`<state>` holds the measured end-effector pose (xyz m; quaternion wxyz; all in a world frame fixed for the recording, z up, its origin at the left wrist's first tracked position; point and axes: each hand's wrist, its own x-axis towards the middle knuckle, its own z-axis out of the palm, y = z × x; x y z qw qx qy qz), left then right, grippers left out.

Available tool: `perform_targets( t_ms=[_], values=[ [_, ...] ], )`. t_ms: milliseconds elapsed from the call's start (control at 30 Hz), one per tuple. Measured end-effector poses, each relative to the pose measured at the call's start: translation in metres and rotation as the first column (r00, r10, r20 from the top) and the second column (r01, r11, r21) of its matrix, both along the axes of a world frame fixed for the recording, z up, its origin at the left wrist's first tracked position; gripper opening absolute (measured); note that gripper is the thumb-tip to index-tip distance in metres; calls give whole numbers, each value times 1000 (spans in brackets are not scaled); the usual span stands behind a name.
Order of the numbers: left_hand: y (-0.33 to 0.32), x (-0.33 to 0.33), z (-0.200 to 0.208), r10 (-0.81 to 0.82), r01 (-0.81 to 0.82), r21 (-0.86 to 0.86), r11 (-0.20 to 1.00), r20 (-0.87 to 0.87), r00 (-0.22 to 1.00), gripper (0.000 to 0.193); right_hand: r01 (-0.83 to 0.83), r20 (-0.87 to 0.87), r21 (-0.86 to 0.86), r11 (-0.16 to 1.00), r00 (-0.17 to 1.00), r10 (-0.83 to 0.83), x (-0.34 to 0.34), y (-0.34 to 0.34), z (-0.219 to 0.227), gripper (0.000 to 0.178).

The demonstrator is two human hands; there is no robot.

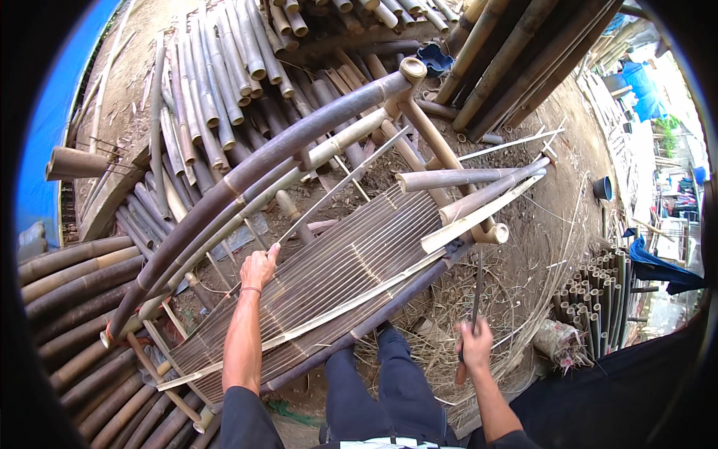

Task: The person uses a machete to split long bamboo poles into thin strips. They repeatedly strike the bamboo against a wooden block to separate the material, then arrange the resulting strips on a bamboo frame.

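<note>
A bamboo bench [351,243] with a slatted seat and a curved pole backrest stands before me. My left hand [258,269], over the seat, is closed around the lower end of a thin bamboo strip [340,185]. The strip slants up and right toward the backrest. To the right of the seat's front edge, my right hand [476,346] grips a long knife [478,288] by its wooden handle, with the dark, narrow blade pointing away from me. A pale split bamboo length [329,322] lies along the seat, and loose bamboo pieces [486,196] rest at its right end.
Stacked bamboo poles [217,90] fill the back left, and thicker poles [82,314] lie at the left. Upright bamboo bundles [598,307] stand at the right, near a dark bucket [603,188]. Shavings [516,322] cover the ground by my right hand.
</note>
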<state>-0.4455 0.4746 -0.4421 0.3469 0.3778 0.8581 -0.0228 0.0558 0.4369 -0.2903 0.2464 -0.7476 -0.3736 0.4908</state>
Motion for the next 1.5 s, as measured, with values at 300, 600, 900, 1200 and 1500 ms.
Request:
perform_targets(
  t_ms=[300, 600, 900, 1200, 1500],
  values=[
    [24, 21, -98, -38, 61, -220, 974, 109, 993, 77, 242, 403, -510, 825, 915, -20, 133, -179, -62, 39],
    [34, 27, -121, -40, 74, -221, 972, 155, 987, 77, -123, 475, -673, 729, 683, 554, 133, -198, -47, 38],
    [32, 14, -146, -12, 89, -305, 948, 248, 969, 83, -184, 377, -666, 723, 753, 539, 108, -186, -64, 35],
    [35, 23, -148, -20, 102, -302, 948, 262, 965, 80, -86, 373, -681, 727, 814, 446, 87, -172, -60, 33],
    [61, 49, -188, -6, -10, 58, 998, 266, 964, 37, -135, 259, -635, 761, 890, 374, 97, -183, -74, 28]
  ],
)
